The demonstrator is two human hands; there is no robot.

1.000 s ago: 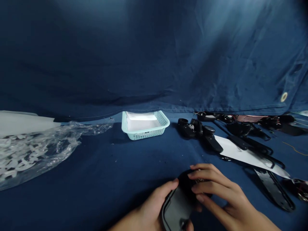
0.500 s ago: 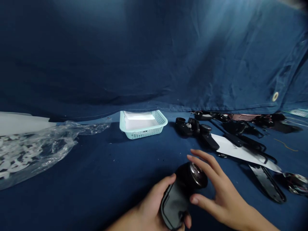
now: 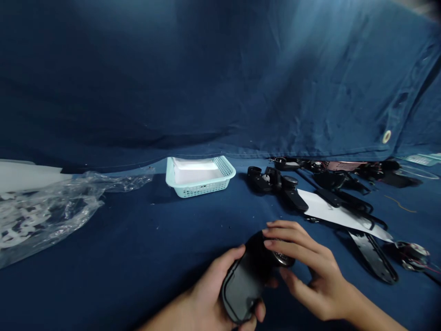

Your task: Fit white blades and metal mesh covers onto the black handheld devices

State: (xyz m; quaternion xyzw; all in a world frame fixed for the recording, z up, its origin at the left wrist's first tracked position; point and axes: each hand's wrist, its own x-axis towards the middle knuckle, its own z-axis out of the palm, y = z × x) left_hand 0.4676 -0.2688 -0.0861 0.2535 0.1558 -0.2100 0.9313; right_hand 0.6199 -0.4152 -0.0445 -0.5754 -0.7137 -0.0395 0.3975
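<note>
My left hand (image 3: 213, 289) is wrapped round the black body of a fabric shaver (image 3: 243, 282), its thumb along the near side and fingertips showing past the far edge. The shaver is tilted, with its round perforated metal head (image 3: 284, 259) facing up and to the right. Over that head curl the fingers of my right hand (image 3: 310, 264), the thumb on its lower side. The right fingers cover most of the metal guard.
A light blue basket (image 3: 201, 189) holding white sheets stands ahead. To the right lie black shaver housings (image 3: 292, 195), a white sheet (image 3: 325, 211), an open half shell (image 3: 374, 257) and wired parts (image 3: 411, 255). A clear plastic bag (image 3: 65, 207) with white pieces lies left.
My right hand has closed in from beside the shaver's head, and its fingers now lie over the metal guard. The left hand keeps its hold; the view has shifted slightly.
</note>
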